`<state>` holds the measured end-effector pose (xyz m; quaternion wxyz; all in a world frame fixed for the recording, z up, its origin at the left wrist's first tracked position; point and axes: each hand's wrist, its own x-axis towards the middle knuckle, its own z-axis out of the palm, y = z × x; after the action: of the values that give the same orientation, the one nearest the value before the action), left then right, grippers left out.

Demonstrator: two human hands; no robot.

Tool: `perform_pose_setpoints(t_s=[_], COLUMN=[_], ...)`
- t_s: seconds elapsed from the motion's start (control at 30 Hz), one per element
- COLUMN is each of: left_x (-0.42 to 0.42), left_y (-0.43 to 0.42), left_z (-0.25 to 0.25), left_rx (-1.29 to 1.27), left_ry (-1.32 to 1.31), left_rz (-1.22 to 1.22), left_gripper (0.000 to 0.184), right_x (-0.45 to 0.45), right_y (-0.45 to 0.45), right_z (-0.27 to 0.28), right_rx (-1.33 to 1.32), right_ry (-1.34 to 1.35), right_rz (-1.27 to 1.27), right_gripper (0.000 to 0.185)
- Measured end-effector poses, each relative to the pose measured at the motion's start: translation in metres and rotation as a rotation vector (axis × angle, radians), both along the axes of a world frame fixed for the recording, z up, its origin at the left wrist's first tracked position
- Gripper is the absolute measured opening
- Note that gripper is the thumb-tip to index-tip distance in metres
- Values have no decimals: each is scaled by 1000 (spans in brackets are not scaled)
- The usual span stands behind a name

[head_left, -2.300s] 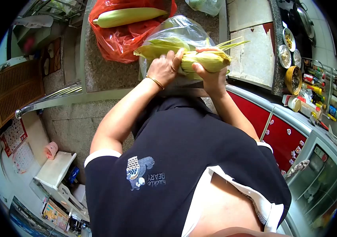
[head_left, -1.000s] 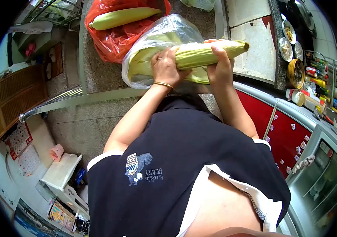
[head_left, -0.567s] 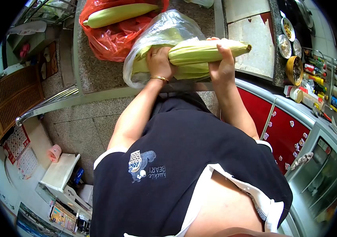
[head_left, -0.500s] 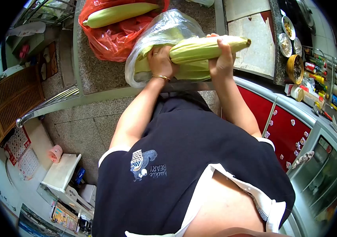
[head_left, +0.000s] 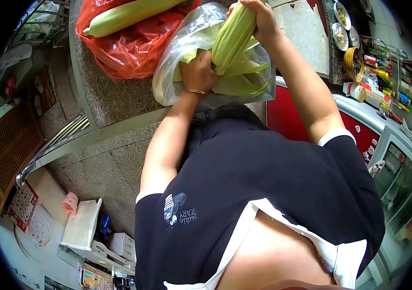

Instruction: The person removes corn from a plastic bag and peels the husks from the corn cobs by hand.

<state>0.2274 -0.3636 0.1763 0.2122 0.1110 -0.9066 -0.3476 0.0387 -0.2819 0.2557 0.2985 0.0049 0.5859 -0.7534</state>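
Note:
An ear of corn (head_left: 234,41) in its green husk slants up over the clear plastic bag (head_left: 165,84). My right hand (head_left: 263,21) is closed around its upper end. My left hand (head_left: 198,72), a gold bangle at the wrist, is closed at the corn's lower end, inside the bag's mouth; its fingertips are partly hidden. Loose green husk leaves (head_left: 242,82) lie in the bag beneath the corn. To the left, another ear of corn (head_left: 128,18) rests on the red plastic bag (head_left: 131,53).
Both bags sit on a speckled stone counter (head_left: 104,96) with a metal edge. At the right are small dishes (head_left: 342,17), a woven basket (head_left: 353,64) and a rack of bottles (head_left: 385,72). A red cabinet front (head_left: 286,108) stands below the counter.
The corn has swung from nearly level to steeply slanted, its upper end now pointing away from me. My right hand moved forward with it, while my left hand stayed at the lower end.

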Motion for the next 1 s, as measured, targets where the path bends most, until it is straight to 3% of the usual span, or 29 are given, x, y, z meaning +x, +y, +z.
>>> perform_pose_setpoints(t_s=[0.17,0.23,0.33,0.43,0.47,0.5,0.57,0.6,0.63,0.7,0.77,0.83,0.9,1.0], left_x=[-5,1,1,-2,-3,-4,-3,-6,-9,-5,6,3,1,-16], left_y=[-6,-5,-7,-2,2,3,-5,-7,-2,-3,23,24,22,22], left_z=[9,25,48,40,36,34,28,17,35,25,19,1,1,7], left_rx=[-26,34,219,322,375,377,601,634,1096,621,630,675,342,169], left_ry=[-84,-236,-94,-104,56,55,-112,-34,-4,-433,-154,-162,-83,-40], left_rz=[-57,-47,-59,-144,-120,-131,-153,-215,-209,-160,-92,-190,-106,-47], left_gripper=[36,48,63,75,76,76,75,68,51,26,18,20,23,20], right_x=[13,17,31,57,57,56,57,60,48,43,20,7,-1,12], right_y=[5,11,29,32,39,40,39,35,30,17,11,8,8,18], right_z=[10,17,35,50,39,39,38,43,39,39,70,94,92,84], right_rx=[-42,-16,-104,-177,-286,-283,-271,-258,-369,-606,-679,-479,-470,-395], right_ry=[111,146,137,193,209,211,166,142,113,139,175,196,184,98], right_rz=[-71,-33,103,-63,-72,-83,-141,-200,-265,-417,-268,-304,-248,-327], right_gripper=[15,21,33,36,39,39,37,34,35,31,39,39,37,36])
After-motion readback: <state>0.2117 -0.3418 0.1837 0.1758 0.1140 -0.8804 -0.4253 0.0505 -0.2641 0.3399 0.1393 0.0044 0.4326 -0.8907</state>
